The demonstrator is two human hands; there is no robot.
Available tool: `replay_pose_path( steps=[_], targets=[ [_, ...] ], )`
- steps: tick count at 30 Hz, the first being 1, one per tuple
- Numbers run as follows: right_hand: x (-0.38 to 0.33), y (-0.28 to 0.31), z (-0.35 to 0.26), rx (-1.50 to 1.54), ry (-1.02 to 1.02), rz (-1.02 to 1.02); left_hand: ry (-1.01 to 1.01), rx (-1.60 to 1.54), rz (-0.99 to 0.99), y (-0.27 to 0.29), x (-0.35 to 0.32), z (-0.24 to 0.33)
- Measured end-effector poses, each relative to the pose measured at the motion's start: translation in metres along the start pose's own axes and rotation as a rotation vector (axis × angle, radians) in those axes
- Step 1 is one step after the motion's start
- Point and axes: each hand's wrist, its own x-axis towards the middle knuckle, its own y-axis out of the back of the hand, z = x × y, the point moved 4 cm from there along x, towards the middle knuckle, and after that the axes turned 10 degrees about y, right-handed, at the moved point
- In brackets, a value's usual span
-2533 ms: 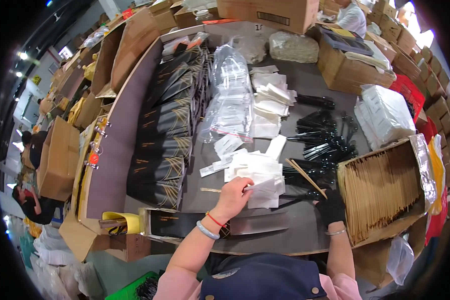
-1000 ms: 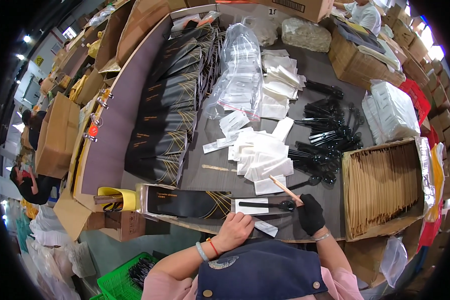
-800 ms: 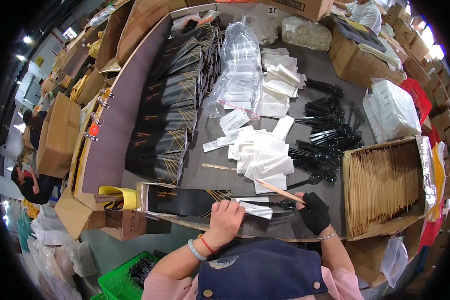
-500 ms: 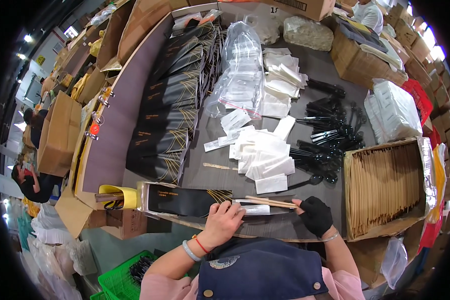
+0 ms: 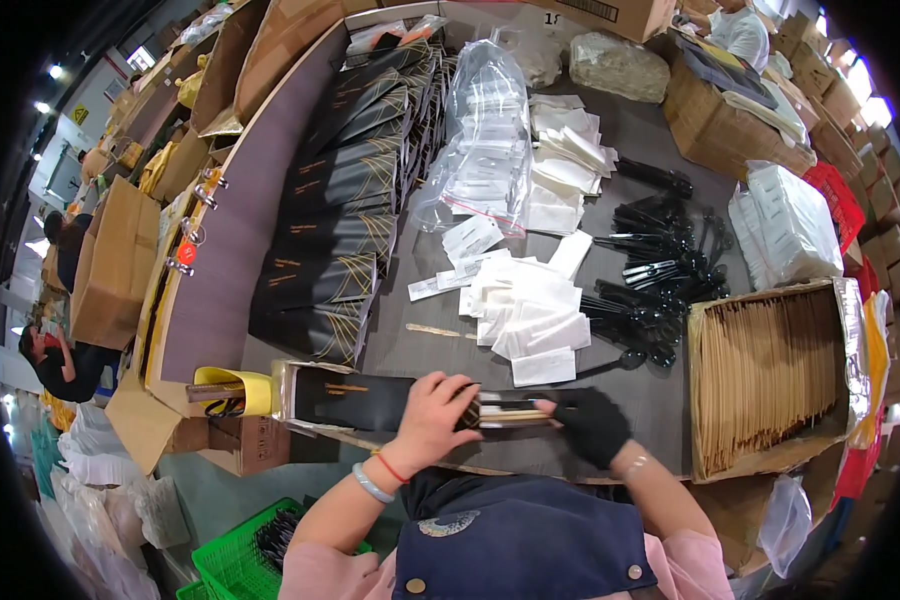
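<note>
My left hand grips the right end of a black paper sleeve with gold lines, lying at the table's near edge. My right hand, in a black fingerless glove, is closed on the right end of a pair of wooden chopsticks. Their left ends reach the sleeve's end under my left fingers. Something dark and narrow lies along the chopsticks; its kind is unclear. White paper packets are heaped beyond my hands, beside a pile of black plastic spoons.
Black sleeves stand in an overlapping row at left. A carton of wooden chopsticks is at right, below a wrapped white stack. A clear bag of packets lies farther back. A yellow holder sits at the near left corner.
My right hand has moved left with the chopsticks, up against the sleeve's end. The white packet by my left fingers is now mostly out of sight. My left hand has shifted slightly up.
</note>
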Motion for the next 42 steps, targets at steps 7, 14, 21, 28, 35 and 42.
replay_pose_path(
  steps=[7, 14, 21, 28, 35, 42],
  targets=[
    [-0.012, -0.009, 0.007, 0.128, 0.073, 0.324, -0.037, 0.078, -0.053, -0.009, 0.012, 0.023],
    [0.008, -0.001, -0.047, -0.19, 0.274, 0.427, -0.136, 0.024, 0.011, -0.004, 0.031, 0.037],
    [-0.012, 0.044, -0.04, -0.383, 0.066, 0.31, -0.256, 0.249, -0.372, 0.053, 0.057, 0.038],
    [-0.025, 0.061, -0.045, -0.371, 0.025, 0.45, 0.115, 0.328, 0.285, 0.083, 0.048, -0.05],
    [-0.016, 0.044, -0.054, -0.496, -0.022, 0.268, 0.526, 0.009, 0.204, -0.014, -0.009, -0.027],
    [-0.007, 0.028, -0.06, -0.463, 0.07, 0.206, 0.512, -0.163, 0.159, -0.009, -0.017, -0.037]
  ],
)
